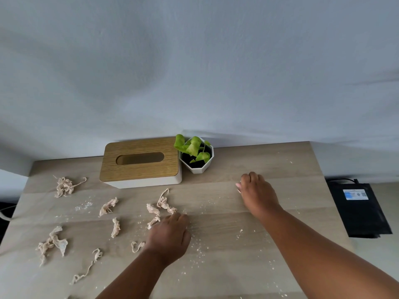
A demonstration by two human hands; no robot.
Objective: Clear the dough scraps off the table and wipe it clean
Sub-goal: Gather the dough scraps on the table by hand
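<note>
Tissue box, plant pot block rear.

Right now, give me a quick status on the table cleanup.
Left hand on scraps at table centre, right hand curled on bare wood. Dough scraps scattered left, crumbs everywhere. Tissue box, plant pot at back.

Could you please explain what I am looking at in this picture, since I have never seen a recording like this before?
There is no machine here: a person wears a camera on the head, looking down at their own bare hands. The left hand rests on the wooden table, its fingers at a cluster of dough scraps; whether it grips any is hidden. The right hand lies knuckles-up farther back, seemingly empty. More scraps and crumbs are scattered leftward. At the back stand a wood-lidded tissue box and a small potted plant. A black device sits beyond the table's right edge.
</note>
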